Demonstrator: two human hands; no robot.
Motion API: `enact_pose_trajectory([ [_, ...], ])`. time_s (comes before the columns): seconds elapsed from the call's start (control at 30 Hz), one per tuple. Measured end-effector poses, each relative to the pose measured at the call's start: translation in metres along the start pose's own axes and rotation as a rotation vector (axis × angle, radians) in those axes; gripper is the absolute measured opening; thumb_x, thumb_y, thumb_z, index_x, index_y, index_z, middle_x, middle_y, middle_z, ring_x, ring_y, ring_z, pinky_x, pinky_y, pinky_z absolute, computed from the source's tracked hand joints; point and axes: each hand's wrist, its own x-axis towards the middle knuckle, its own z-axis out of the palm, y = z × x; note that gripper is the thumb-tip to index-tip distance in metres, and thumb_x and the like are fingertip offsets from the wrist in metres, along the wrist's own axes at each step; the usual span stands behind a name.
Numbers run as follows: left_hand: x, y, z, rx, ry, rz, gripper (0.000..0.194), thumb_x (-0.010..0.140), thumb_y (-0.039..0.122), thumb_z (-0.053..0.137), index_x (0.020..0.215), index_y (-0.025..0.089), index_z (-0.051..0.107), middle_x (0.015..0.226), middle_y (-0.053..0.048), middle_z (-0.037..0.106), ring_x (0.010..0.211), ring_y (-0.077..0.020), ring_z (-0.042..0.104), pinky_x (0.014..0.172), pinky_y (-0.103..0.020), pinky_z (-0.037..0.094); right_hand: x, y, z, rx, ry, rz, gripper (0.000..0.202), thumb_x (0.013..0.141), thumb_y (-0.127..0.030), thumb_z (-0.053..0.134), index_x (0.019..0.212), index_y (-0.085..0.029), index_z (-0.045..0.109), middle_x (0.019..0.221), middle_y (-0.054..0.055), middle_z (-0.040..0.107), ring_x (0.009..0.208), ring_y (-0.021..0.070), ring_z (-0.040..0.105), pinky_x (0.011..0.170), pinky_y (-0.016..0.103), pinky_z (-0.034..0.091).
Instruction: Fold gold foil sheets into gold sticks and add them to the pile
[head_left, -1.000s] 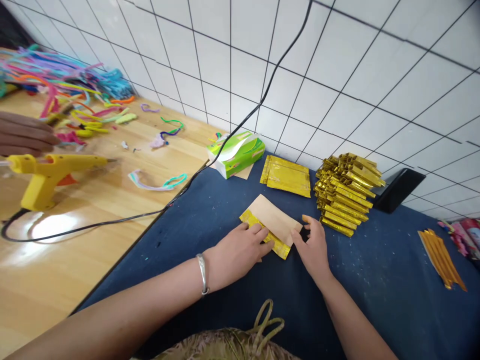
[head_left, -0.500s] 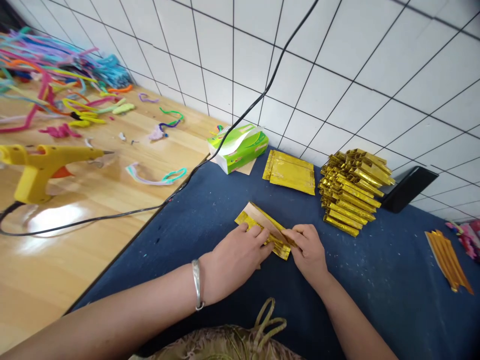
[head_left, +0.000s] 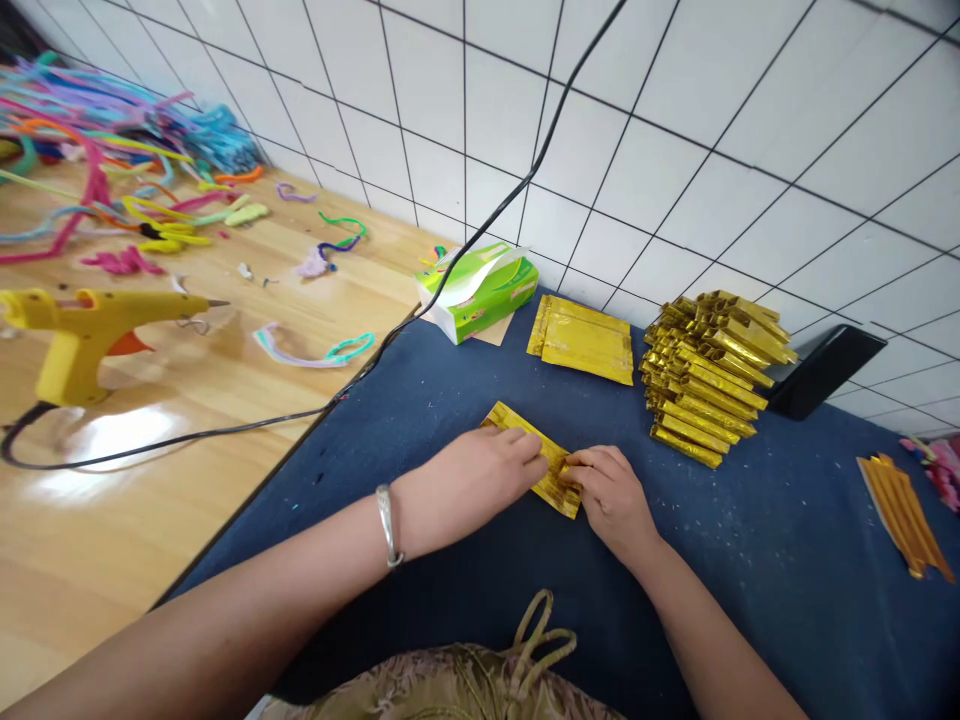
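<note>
At nine to ten o'clock from my work, the yellow glue gun [head_left: 112,310] lies on its side, its rear end cut off by the edge of my view. My left hand [head_left: 465,490] is palm down, bent fingers resting on the gold strip [head_left: 551,486]; the strip lies at about two o'clock from that hand. I can't tell whether those fingertips grip or only press, as they're out of sight, and the hand covers the strip's middle. The strip's long axis runs ten to four o'clock on the dark blue cloth [head_left: 765,540]. My right hand [head_left: 615,505] is bunched tight on its four o'clock end, the strip at ten o'clock from it. Neither hand is nearer: both touch it. What's under the strip I can't see. At two o'clock, the gold pile [head_left: 705,385] partly hides a black slab [head_left: 829,372].
</note>
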Motion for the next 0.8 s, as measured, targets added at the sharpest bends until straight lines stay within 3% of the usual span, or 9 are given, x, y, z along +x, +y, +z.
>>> enact_pose_trajectory([
  [0.07,0.001,-0.014,-0.001,0.005,0.02,-0.022,0.014,0.087,0.015,0.05,0.098,0.02,0.057,0.099,-0.005,0.057,0.096,-0.0192,0.053,0.083,-0.033,0.04,0.0,0.001,0.001,-0.005,0.002,-0.01,0.026,0.088,-0.01,0.044,0.094,-0.022,0.066,0.1,0.005,0.064,0.097,0.0193,0.051,0.085,0.039,0.045],
  [0.23,-0.001,-0.039,0.003,-0.057,0.028,-0.027,0.02,0.089,0.036,0.049,0.097,0.023,0.062,0.103,-0.004,0.06,0.101,-0.0209,0.049,0.089,-0.036,0.034,0.0,0.003,0.001,0.017,0.011,-0.032,0.028,0.086,-0.009,0.045,0.095,-0.024,0.066,0.102,0.003,0.065,0.097,0.0192,0.052,0.086,0.04,0.045],
  [0.43,-0.001,-0.05,0.01,-0.112,0.075,-0.038,0.021,0.091,0.028,0.045,0.101,0.026,0.064,0.115,-0.002,0.058,0.115,-0.0232,0.041,0.098,-0.039,0.029,-0.001,-0.002,-0.005,0.037,0.0,0.015,0.028,0.082,-0.01,0.045,0.094,-0.023,0.066,0.104,0.003,0.066,0.098,0.0206,0.054,0.086,0.041,0.044],
  [0.6,0.0,-0.056,0.012,-0.221,0.045,-0.081,0.024,0.092,0.027,0.042,0.097,0.019,0.064,0.118,-0.007,0.053,0.106,-0.0192,0.048,0.096,-0.033,0.037,0.002,-0.01,-0.009,-0.037,0.021,0.068,0.014,0.081,-0.026,0.057,0.091,-0.021,0.066,0.103,0.005,0.065,0.099,0.0224,0.053,0.088,0.041,0.042],
  [0.8,-0.004,-0.053,0.003,-0.297,-0.093,-0.08,0.022,0.092,0.029,0.043,0.09,0.019,0.063,0.098,-0.005,0.056,0.09,-0.0154,0.055,0.084,-0.027,0.043,0.002,-0.007,-0.007,-0.222,0.104,0.154,0.016,0.085,-0.024,0.055,0.097,-0.023,0.066,0.108,0.005,0.064,0.105,0.0233,0.05,0.092,0.042,0.039],
])
